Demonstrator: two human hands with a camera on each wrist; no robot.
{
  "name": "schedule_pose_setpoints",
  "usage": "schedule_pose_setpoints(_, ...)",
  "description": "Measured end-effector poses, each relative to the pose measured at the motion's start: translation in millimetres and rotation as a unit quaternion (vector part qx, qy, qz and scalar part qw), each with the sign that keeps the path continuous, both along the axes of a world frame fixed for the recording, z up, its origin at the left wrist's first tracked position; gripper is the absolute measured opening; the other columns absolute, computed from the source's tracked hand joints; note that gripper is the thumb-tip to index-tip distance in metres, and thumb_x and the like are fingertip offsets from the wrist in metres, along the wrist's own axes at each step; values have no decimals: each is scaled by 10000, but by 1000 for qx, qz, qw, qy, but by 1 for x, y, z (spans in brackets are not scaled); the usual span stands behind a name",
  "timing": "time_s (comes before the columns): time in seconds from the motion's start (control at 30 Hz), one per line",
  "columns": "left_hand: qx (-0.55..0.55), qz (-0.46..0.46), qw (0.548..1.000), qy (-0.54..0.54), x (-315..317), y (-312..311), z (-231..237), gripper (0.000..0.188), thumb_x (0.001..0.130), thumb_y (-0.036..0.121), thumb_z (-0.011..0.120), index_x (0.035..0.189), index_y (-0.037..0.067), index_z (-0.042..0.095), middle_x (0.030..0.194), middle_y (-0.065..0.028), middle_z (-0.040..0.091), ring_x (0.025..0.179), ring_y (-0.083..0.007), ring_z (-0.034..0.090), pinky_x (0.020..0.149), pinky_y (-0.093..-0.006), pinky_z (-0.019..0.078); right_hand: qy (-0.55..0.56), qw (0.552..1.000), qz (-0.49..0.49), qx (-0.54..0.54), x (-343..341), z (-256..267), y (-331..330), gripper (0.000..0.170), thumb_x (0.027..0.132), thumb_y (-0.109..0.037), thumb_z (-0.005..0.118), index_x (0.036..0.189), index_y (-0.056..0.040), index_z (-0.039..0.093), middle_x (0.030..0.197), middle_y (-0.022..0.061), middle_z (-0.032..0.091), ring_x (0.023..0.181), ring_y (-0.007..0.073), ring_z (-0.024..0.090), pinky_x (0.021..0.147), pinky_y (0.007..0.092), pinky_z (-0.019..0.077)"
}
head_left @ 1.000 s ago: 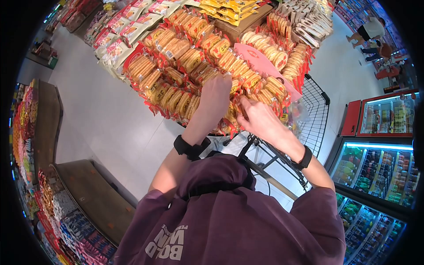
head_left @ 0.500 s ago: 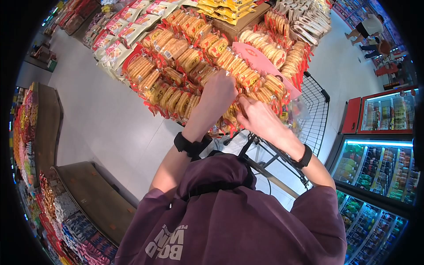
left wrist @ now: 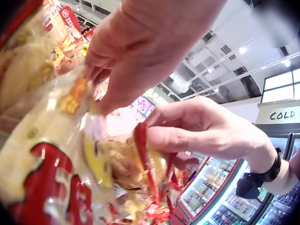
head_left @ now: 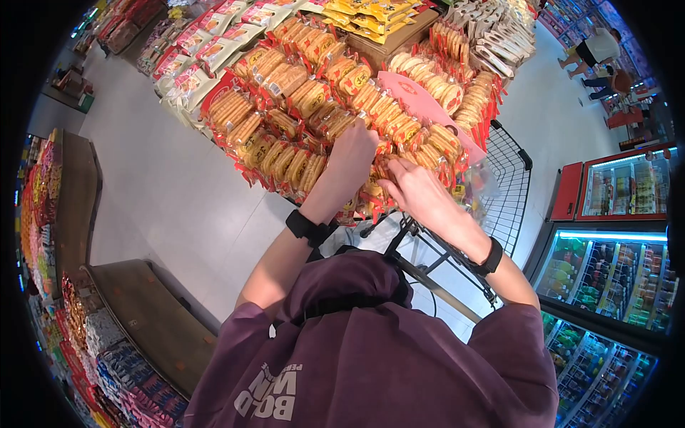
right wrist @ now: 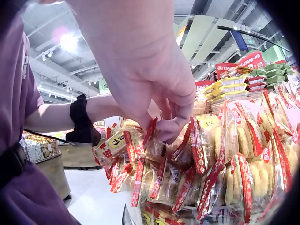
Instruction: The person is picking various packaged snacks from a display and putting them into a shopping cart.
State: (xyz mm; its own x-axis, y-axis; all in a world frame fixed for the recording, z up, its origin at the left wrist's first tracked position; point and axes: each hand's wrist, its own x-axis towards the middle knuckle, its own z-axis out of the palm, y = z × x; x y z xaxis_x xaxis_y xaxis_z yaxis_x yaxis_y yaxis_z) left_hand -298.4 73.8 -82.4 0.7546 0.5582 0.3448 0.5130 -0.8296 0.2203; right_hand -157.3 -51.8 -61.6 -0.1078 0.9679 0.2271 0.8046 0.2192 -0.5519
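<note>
In the head view both hands work in a heap of clear, red-edged cracker packets (head_left: 289,160). The left hand (head_left: 353,153) reaches in from the left, fingers curled down among the packets. In the left wrist view, that hand (left wrist: 140,51) has its fingers and thumb at the top of a large clear cracker packet (left wrist: 42,154) with red print. Beside it, the right hand (head_left: 421,192) pinches the red sealed edge of a cracker packet (left wrist: 143,145) between thumb and fingers. In the right wrist view, the right hand (right wrist: 150,79) grips that red edge and hides most of the left hand.
A pink divider (head_left: 414,93) stands in the heap. Behind lie yellow bags (head_left: 367,21) and, to the left, white-and-pink bags (head_left: 214,46). A black wire cart (head_left: 510,178) stands at the right, near lit drink fridges (head_left: 599,274). Two people (head_left: 603,57) are farther off.
The left hand moved slightly forward over the packets half a second ago, then drew back a little. The right hand has stayed nearly in place, its fingers shifting slightly.
</note>
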Motion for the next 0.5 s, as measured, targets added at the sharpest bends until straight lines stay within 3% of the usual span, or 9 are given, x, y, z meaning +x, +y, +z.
schedule_pose_setpoints(0.07, 8, 8, 1000, 8, -1, -7, 20, 147, 813, 28, 671, 950, -4, 626, 979, -181, 600, 966, -351, 616, 775, -445, 518, -13, 1000, -8, -20, -1, 6, -3, 268, 960, -184, 618, 976, 81, 582, 903, 268, 611, 818, 442, 634, 721, 496, 520)
schedule_pose_setpoints(0.17, 43, 24, 998, -30, -13, -9, 37, 195, 923, 100, 593, 1083, -12, 608, 1104, -181, 612, 1026, -363, 607, 838, -461, 497, -21, 999, -18, -28, 1, 16, -4, 250, 957, -169, 619, 1025, 72, 615, 976, 238, 623, 857, 415, 638, 752, 477, 532)
schedule_pose_setpoints(0.27, -15, 14, 993, 117, -25, -2, 32, 240, 909, 82, 586, 1127, -15, 602, 1170, -144, 619, 1070, -345, 600, 882, -468, 482, -48, 998, -20, 31, 11, 17, 7, 251, 963, -176, 612, 1056, 55, 640, 1006, 207, 636, 930, 385, 625, 816, 459, 520)
schedule_pose_setpoints(0.3, 1, 14, 994, 112, -26, -3, 26, 275, 892, 68, 588, 1153, -19, 592, 1200, -141, 618, 1087, -338, 596, 892, -469, 480, -60, 996, -22, 61, 14, 18, 13, 256, 967, -186, 608, 1059, 50, 647, 1007, 197, 638, 959, 374, 618, 843, 453, 511)
schedule_pose_setpoints(0.33, 17, 13, 994, 107, -26, -6, 19, 314, 875, 54, 591, 1180, -23, 582, 1231, -137, 617, 1104, -331, 593, 903, -470, 479, -92, 996, -12, -9, 16, 29, 17, 320, 972, -153, 580, 1234, 28, 605, 1220, 182, 630, 1121, 360, 590, 959, 438, 487)
schedule_pose_setpoints(0.37, 33, 11, 994, 103, -26, -7, 14, 354, 859, 39, 593, 1206, -27, 573, 1261, -133, 616, 1120, -325, 589, 913, -471, 477, -118, 993, 11, 12, 18, 25, 23, 363, 961, -129, 572, 1291, 22, 565, 1291, 189, 593, 1175, 357, 567, 994, 436, 474)
schedule_pose_setpoints(0.43, -37, 14, 987, 153, -20, -9, 22, 455, 825, 17, 594, 1272, -45, 535, 1314, -140, 600, 1184, -323, 568, 963, -468, 464, -170, 982, 56, 56, 24, 10, 37, 480, 940, -79, 557, 1406, 11, 484, 1433, 203, 520, 1284, 353, 521, 1062, 433, 446)
schedule_pose_setpoints(0.47, -71, 17, 982, 176, -20, -9, 26, 506, 809, 6, 595, 1305, -54, 517, 1341, -143, 592, 1216, -322, 557, 989, -467, 458, -179, 980, 90, 17, 25, 6, 45, 643, 856, 3, 549, 1481, 22, 397, 1541, 207, 413, 1393, 333, 448, 1159, 408, 370)
schedule_pose_setpoints(0.5, -56, 7, 986, 154, -23, -8, 24, 535, 805, 9, 601, 1327, -51, 503, 1359, -147, 582, 1242, -322, 546, 1009, -464, 450, -195, 976, 96, 18, 25, 3, 50, 645, 852, 11, 548, 1480, 21, 399, 1541, 205, 414, 1397, 330, 442, 1161, 411, 367)
